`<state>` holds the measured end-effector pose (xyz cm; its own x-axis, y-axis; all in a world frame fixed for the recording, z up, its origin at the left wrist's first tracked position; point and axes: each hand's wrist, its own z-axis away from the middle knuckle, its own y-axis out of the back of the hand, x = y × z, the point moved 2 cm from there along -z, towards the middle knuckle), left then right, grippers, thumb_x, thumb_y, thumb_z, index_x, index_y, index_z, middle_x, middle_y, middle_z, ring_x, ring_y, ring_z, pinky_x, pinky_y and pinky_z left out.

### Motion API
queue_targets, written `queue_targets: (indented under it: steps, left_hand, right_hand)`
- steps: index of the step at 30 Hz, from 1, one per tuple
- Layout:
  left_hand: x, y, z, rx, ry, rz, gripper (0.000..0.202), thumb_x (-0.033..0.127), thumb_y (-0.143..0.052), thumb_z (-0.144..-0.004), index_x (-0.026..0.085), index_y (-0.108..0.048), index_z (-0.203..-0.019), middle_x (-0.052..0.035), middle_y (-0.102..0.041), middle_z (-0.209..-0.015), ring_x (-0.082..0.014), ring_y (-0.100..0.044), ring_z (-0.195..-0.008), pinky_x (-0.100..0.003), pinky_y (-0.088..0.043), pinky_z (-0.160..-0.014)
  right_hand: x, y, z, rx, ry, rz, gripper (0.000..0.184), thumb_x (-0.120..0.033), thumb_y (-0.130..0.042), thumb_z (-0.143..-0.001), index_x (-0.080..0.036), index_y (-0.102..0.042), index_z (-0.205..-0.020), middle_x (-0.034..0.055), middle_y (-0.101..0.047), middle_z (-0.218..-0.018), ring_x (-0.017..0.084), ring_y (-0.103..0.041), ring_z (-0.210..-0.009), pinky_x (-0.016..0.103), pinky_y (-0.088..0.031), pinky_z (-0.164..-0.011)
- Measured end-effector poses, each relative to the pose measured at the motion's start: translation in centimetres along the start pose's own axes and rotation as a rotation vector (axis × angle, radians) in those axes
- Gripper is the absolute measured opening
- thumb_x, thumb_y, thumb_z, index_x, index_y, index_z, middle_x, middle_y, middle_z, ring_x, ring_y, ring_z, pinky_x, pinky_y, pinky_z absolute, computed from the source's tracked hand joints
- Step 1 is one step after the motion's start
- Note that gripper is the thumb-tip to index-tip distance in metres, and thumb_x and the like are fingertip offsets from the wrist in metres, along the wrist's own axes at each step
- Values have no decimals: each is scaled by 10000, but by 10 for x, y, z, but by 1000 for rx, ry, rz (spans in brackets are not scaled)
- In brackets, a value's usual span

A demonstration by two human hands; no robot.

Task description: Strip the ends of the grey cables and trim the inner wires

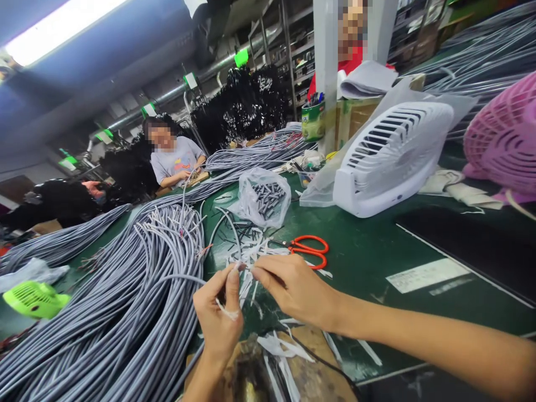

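Observation:
In my left hand (220,312) a grey cable (184,277) is gripped near its end, thumb and fingers closed. A white strand (226,310) hangs out below those fingers. My right hand (297,290) is closed in a pinch right at the cable's tip; what sits between its fingertips is too small to make out. Just beyond both hands lie white strip scraps (255,248) and dark short offcuts. Orange-handled scissors (310,248) rest on the green table behind my right hand. A big bundle of grey cables (138,290) with stripped ends spreads to the left.
A clear bag of short grey tubes (268,198) stands past the scraps. To the right are a white fan (393,159), a pink fan (502,128) and a black mat (473,245). A green fan (36,298) lies left. Two people are across the table. A scrap-strewn brown block (322,363) is below my hands.

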<state>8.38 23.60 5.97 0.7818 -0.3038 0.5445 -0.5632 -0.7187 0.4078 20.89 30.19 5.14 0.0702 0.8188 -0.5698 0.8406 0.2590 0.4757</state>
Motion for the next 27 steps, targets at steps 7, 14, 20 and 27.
queue_targets:
  steps: [7, 14, 20, 27]
  left_hand:
    - [1, 1, 0, 8, -7, -5, 162, 183, -563, -789, 124, -713, -793, -53, -730, -711, -147, -678, -599, -173, -525, -561]
    - [7, -5, 7, -48, -170, -105, 158, 145, -541, -796, 113, -695, -795, -36, -685, -596, -107, -608, -467, -169, -468, -478]
    - [8, -8, 7, -117, -54, -51, 200, 194, -526, -810, 130, -701, -737, -37, -682, -598, -123, -603, -481, -186, -446, -462]
    - [3, 1, -1, -251, 50, 12, 264, 242, -509, -831, 138, -706, -690, 8, -555, -487, -90, -481, -436, -189, -368, -436]
  right_hand:
    - [-1, -2, 2, 53, 11, -62, 272, -153, -384, -883, -176, -424, -614, -59, -363, -502, 65, -339, -430, 192, -275, -450]
    - [-1, -1, 2, 145, -35, -12, 271, -160, -382, -880, -177, -450, -618, -55, -410, -492, 64, -352, -413, 188, -285, -446]
    - [2, 12, -5, 256, 40, 117, 225, -164, -391, -897, -136, -581, -779, -1, -568, -607, 87, -508, -527, 185, -357, -517]
    - [0, 25, -6, 170, 205, 161, 188, -133, -499, -823, -130, -668, -740, 6, -561, -579, 86, -463, -517, 204, -306, -496]
